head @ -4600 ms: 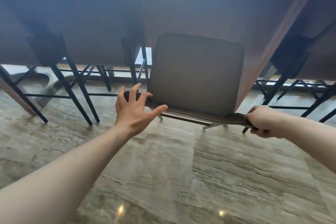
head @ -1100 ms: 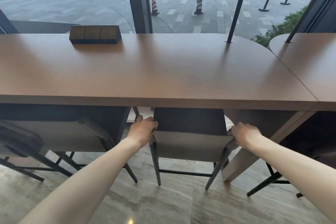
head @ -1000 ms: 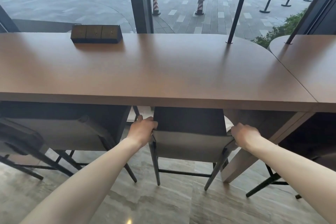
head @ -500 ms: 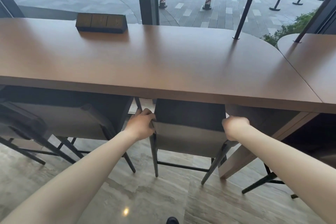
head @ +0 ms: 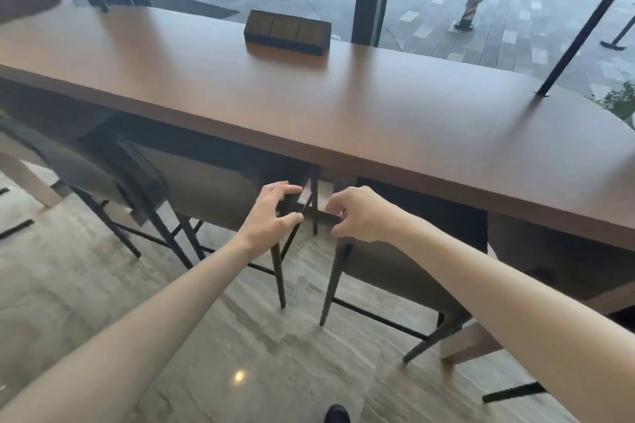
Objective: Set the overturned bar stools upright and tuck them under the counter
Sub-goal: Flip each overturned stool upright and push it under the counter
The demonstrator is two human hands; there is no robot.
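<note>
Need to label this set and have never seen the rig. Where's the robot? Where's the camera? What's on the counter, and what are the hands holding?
There is no machine here. A person works with bare hands, and the single camera sits on their head, looking forward and down, so both arms reach in from the bottom of the picture. The left hand grips the corner of the left stool. The right hand grips the facing corner of the right stool. Both stools stand upright, partly under the wooden counter. On the counter, near the window, lies a dark box with three sections. Another stool stands further left.
</note>
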